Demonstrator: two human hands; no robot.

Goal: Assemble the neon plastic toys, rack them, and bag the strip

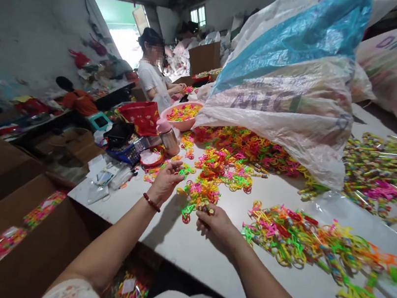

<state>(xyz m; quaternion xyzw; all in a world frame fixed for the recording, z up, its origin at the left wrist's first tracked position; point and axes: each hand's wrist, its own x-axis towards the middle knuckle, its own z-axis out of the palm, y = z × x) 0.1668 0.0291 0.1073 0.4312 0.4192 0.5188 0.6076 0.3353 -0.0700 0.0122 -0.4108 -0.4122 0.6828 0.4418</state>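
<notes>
Over the white table [171, 234], my left hand [166, 182] is raised with its fingers curled around a small green plastic piece [187, 169]. My right hand [215, 223] rests lower, beside a pile of bright plastic pieces [201, 192]; its fingers are pinched on the end of a small patterned stick [207, 210]. The pile lies between and just beyond my two hands. A red bead bracelet [151, 202] circles my left wrist. To the right of my right hand spreads another heap of coloured pieces with sticks [293, 235].
A large white and blue sack [279, 81] stands on the table over more pieces. Behind the piles are a pink basin [183, 123] and a pink-lidded bottle [168, 137]. An open cardboard box [46, 241] is at the left. Two people are farther back.
</notes>
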